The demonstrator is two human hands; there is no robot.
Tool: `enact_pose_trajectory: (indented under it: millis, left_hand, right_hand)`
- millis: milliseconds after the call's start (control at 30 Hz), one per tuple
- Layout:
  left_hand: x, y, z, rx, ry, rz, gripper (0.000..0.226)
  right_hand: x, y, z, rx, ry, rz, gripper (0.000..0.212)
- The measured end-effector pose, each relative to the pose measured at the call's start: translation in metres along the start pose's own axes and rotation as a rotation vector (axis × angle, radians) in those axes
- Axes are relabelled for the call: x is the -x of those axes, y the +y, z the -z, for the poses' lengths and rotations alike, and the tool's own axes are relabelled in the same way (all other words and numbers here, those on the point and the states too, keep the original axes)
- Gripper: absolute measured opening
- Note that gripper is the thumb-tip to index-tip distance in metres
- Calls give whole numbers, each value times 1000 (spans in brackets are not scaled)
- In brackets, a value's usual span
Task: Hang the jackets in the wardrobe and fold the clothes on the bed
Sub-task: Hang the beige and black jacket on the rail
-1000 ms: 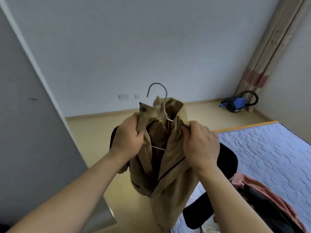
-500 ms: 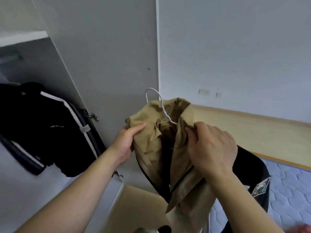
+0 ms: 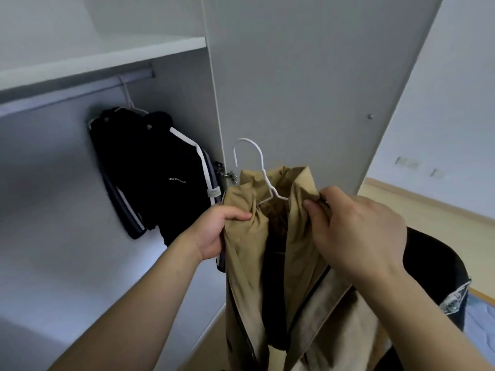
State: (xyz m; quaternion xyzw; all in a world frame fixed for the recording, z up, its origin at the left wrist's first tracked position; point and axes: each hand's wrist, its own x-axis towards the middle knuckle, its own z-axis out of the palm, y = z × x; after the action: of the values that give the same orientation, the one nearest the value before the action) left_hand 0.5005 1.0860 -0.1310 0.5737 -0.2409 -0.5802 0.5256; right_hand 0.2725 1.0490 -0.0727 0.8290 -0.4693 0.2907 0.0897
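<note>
One black jacket (image 3: 160, 180) is already hanging on the rail (image 3: 80, 85), while the left hand (image 3: 217, 231) and right hand (image 3: 356, 234) are each gripping a shoulder of the tan jacket (image 3: 249, 266) on its white hanger (image 3: 258, 162) before the open wardrobe (image 3: 107, 53), not yet hooked, with folding presumably remaining.

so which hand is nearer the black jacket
Left. The left hand grips the tan jacket just right of the black jacket; the right hand grips the tan jacket farther right.
</note>
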Motion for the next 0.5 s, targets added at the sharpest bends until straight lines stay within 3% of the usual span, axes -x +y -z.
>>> enact_pose_trajectory:
  millis: [100,233,333,500]
  left_hand:
    - [-3,14,36,21,19,-12,33]
    - [2,27,83,25,117,-89,19]
    - [1,31,123,68,207,-129,47]
    - [5,38,179,144,396,-179,29]
  right_hand:
    - [-22,-29,-18,-33,-32,10,28]
    - [-46,-72,-51,-127,-63,51,26]
    - [-55,-104,-80,-186,-66,86,25]
    - [-71,-163,-121,-351,-194,122,30]
